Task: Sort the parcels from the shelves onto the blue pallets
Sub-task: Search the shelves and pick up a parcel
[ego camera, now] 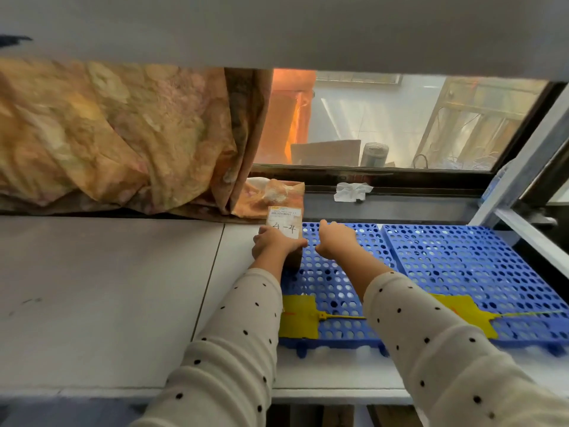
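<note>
Cardboard parcel [284, 234] stands upright at far-left corner of left blue pallet [335, 291], by the window sill. Left hand [274, 243] stretched forward, fingers clamped round parcel's near side. Right hand [335, 240] also stretched out just beside it, fingers curled, holding nothing, over the pallet. Both sleeves cream with black dots. Count: one parcel, two blue pallets, second [471, 269] touching first on the right, two yellow tags [298, 317]. Parcel label handwritten "4-4"; printed text unreadable. Pallets sit on white counter [107, 288].
</note>
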